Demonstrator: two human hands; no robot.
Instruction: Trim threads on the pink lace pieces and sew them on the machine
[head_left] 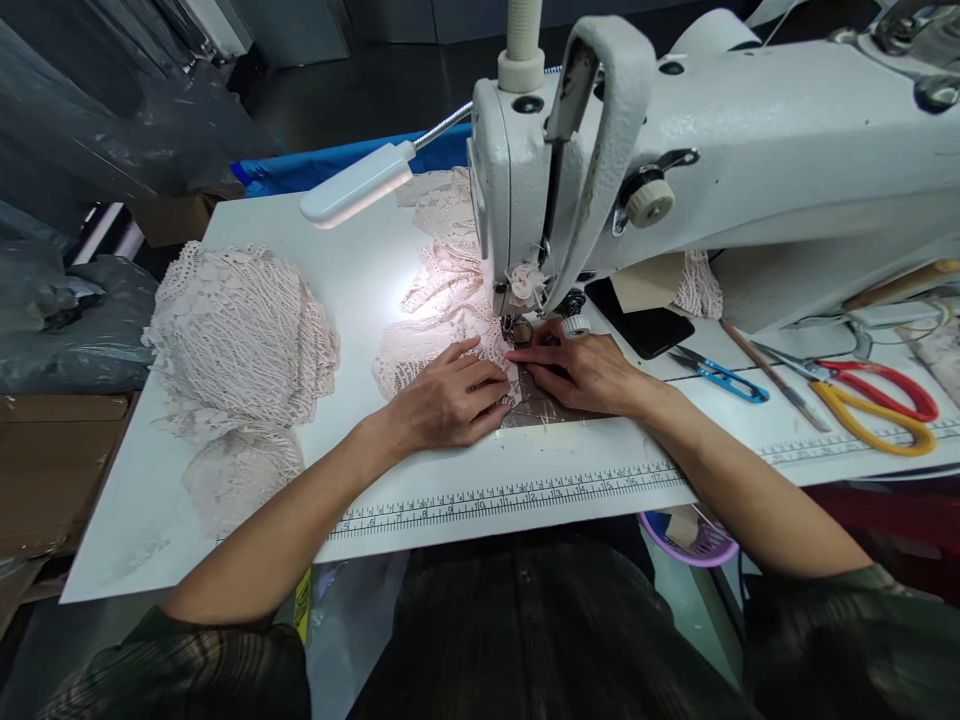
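Observation:
Cream lace fabric [442, 345] lies bunched under the needle area of a white sewing machine [491, 200]. My left hand [454, 400] rests on the lace just left of the presser foot [516, 330], palm down with its fingers lying on the cloth. From the right, my right hand [581, 372] reaches in beside the foot. Its fingers are stretched out and apart, the index fingertip touching the lace edge near the metal plate [555, 412]. Some right fingertips are partly hidden behind the machine parts.
A pile of lace pieces [240, 340] lies on the left of the white table [360, 455]. At right are a black phone [645, 325], blue thread snips [724, 378] and scissors [874, 405]. A lamp [360, 185] shines over the lace; a printed ruler [510, 497] runs along the front.

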